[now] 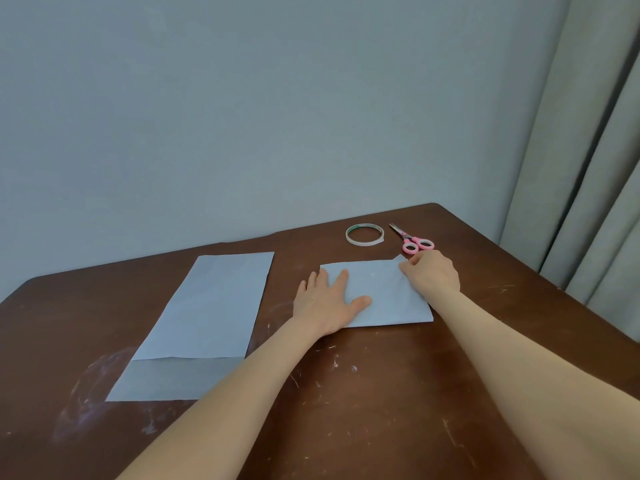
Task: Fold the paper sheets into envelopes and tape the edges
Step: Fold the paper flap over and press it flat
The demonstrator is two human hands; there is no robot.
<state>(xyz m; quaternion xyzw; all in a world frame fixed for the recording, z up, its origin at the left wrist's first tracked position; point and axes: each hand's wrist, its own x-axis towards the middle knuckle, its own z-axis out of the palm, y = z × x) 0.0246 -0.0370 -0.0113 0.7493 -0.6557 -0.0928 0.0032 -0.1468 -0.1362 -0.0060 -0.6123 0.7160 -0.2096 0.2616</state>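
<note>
A folded pale blue sheet [381,292] lies on the brown table [381,393], right of centre. My left hand [327,306] presses flat on its left edge, fingers spread. My right hand [433,271] pinches the sheet's far right corner, which is lifted a little. A second, longer blue sheet [207,317] lies flat to the left, its near end folded over in a darker band. A roll of tape [364,234] and pink-handled scissors [412,240] lie just beyond the folded sheet.
A grey wall stands behind the table's far edge. A curtain [588,168] hangs at the right, past the table's right corner. The tabletop is scratched in front of my arms.
</note>
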